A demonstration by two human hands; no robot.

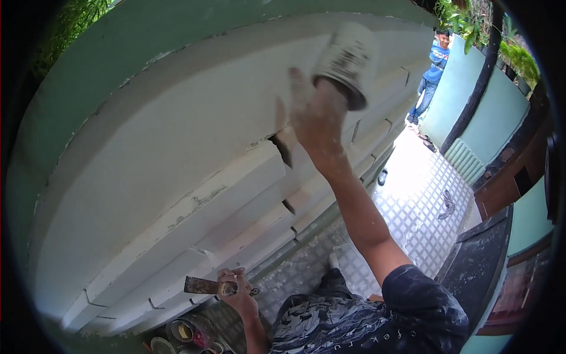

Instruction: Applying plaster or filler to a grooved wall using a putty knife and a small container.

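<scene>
My right arm is raised up and forward, its hand [321, 121] close to the white wall [177, 118]. Its fingers are closed at the rim of a white cylindrical container [348, 56] with dark marks on its side. That container is tipped, its dark-edged mouth toward my hand; motion blurs both, and some fingers are hidden. Low down near my body, my left hand [239, 289] is closed round the handle of a putty knife [203, 285]. The knife's flat, stained blade points left, clear of the wall.
Stepped ledges [188, 212] with dark notches jut from the wall. Buckets [188, 333] stand at the lower left. A tiled floor [413, 194] runs to the right, with a sandal [382, 177] and a dark cloth-like thing [447, 205] on it. A person in blue [433, 71] stands far off.
</scene>
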